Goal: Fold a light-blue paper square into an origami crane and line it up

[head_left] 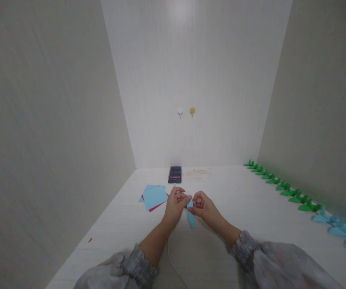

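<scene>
My left hand (176,202) and my right hand (202,202) meet over the middle of the white table (245,208), both with fingers curled in a pinch. Between them they hold a small folded light-blue paper piece (190,214), whose pointed end hangs down below the fingers. Just left of my left hand lies a loose stack of blue and red paper sheets (153,197). Grey sleeves cover both forearms near the bottom edge.
A dark phone (175,174) lies beyond the hands, with a white cable (170,257) running toward me. Along the right wall runs a row of several green folded figures (281,186), then blue ones (338,228). Two hooks (186,111) are on the back wall.
</scene>
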The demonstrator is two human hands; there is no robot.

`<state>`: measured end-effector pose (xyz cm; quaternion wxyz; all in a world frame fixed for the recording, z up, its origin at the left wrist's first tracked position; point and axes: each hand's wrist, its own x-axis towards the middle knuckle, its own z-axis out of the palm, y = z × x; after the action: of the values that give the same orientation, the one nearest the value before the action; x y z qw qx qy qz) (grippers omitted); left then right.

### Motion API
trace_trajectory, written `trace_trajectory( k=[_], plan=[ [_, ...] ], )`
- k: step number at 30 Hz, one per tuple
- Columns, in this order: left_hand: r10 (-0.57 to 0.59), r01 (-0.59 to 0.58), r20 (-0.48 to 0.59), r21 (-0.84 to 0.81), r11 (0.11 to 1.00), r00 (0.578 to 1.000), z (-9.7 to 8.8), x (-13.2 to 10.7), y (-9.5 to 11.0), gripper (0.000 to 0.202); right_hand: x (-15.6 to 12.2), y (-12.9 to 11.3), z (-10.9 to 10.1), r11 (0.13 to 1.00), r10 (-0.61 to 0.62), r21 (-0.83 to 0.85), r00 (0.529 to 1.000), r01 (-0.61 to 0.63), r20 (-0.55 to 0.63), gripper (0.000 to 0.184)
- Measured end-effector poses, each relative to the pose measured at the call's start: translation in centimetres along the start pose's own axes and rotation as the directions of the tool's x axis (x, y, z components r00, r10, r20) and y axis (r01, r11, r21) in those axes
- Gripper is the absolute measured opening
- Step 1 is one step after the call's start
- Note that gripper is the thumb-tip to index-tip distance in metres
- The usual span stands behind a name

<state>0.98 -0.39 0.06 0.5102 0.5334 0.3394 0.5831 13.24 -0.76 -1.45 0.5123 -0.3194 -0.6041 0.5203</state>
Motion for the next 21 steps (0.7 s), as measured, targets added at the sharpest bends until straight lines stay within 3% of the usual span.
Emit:
trace_trajectory(
  k=[6, 12, 21],
  plan=[
    [0.03, -0.028, -0.069, 0.028, 0.999, 0.997, -0.15, -0.04, 0.05, 0.034, -0.22, -0.81, 0.55, 1.0, 0.01, -0.002, 0.998, -0.01, 0.058, 0.035],
    [0.014, -0.014, -0.063, -0.005, 1.0, 0.998, -0.05, -0.16, 0.59, 0.036, -0.08, -0.61, 0.48, 0.998, 0.03, 0.049, 0.997, -0.034, 0.071, 0.038],
    [-0.037, 0.039, 0.064, -0.041, 0.998, 0.997, -0.09, -0.16, 0.17, 0.045, 0.03, -0.31, -0.16, 0.992, 0.048, 0.111, 0.998, -0.053, 0.043, 0.04]
  ],
)
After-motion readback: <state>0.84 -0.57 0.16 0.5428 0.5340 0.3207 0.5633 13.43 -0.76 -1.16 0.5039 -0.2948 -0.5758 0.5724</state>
